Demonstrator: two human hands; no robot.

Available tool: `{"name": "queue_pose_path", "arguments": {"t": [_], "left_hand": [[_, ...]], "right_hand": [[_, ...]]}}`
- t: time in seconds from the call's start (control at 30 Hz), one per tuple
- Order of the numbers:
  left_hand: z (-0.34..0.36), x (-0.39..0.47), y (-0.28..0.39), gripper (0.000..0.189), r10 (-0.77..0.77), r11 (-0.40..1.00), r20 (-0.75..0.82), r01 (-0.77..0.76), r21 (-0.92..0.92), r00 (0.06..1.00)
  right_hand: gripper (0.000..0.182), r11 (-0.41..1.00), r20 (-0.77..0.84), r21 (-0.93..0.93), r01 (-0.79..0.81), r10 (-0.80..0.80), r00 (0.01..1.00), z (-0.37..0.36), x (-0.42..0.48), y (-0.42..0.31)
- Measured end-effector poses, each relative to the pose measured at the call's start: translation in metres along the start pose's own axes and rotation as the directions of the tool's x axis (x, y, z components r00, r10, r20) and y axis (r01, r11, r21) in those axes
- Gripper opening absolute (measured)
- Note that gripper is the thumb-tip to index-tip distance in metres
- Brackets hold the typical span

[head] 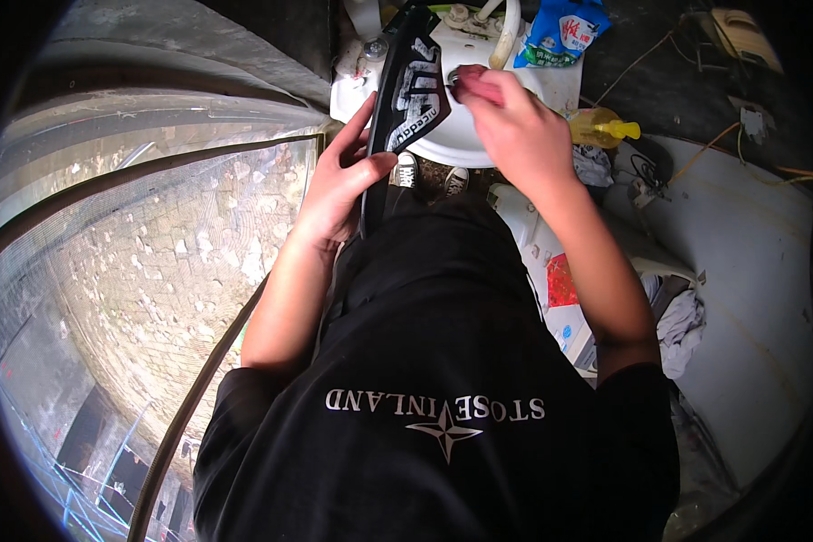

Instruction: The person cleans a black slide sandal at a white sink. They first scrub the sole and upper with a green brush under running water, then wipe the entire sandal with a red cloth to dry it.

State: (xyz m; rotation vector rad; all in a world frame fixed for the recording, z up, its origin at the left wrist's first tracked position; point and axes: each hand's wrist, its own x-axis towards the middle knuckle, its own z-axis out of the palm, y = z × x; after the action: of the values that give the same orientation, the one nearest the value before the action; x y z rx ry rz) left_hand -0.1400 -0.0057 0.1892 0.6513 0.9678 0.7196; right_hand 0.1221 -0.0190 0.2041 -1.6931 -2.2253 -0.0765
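A black slide sandal [417, 88] with worn white lettering on its strap is held on its side over a white washbasin [464, 154]. My left hand [347, 173] grips it by the sole, thumb on the near side and fingers behind. To the right of the strap, my right hand [525, 129] pinches a dark red thing [477, 85], which looks like a cloth but is blurred. The red thing appears apart from the strap. Behind it, part of the basin's metal drain [454, 76] shows.
A blue detergent bag [562, 34] and a pale tap hose [508, 34] are at the basin's back. A yellow-capped bottle [603, 129] lies to the right. A mesh-screened window [176, 237] fills the left. Crumpled cloth [681, 332] and a red packet [561, 281] are at lower right.
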Motion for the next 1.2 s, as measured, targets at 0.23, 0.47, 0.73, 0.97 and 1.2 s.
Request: {"name": "queue_pose_path", "arguments": {"t": [0.23,0.47,0.73,0.97,1.2], "left_hand": [[-0.002,0.008,0.002,0.072,-0.126,0.966,0.171,0.16,-0.203,0.977],[-0.007,0.024,-0.017,0.051,-0.214,0.873,0.067,0.222,-0.434,0.975],[-0.024,0.03,-0.027,0.074,-0.152,0.745,0.278,0.295,-0.598,0.948],[-0.022,0.034,-0.036,0.075,-0.209,0.748,0.301,0.35,-0.563,0.93],[-0.029,0.048,-0.033,0.091,0.057,0.529,0.447,0.352,-0.772,0.893]], "right_hand": [[0.039,0.655,-0.08,0.717,-0.238,0.416,0.906,-0.018,0.022,-0.014],[0.055,0.712,-0.015,0.671,-0.209,0.294,0.956,-0.011,0.019,-0.045],[0.048,0.371,-0.011,0.92,-0.123,0.339,0.941,-0.036,0.045,-0.016],[0.06,0.911,-0.197,0.403,-0.09,0.182,0.963,-0.016,0.047,-0.043],[0.059,0.682,-0.187,0.721,0.122,0.022,0.982,-0.03,0.024,-0.052]]}}
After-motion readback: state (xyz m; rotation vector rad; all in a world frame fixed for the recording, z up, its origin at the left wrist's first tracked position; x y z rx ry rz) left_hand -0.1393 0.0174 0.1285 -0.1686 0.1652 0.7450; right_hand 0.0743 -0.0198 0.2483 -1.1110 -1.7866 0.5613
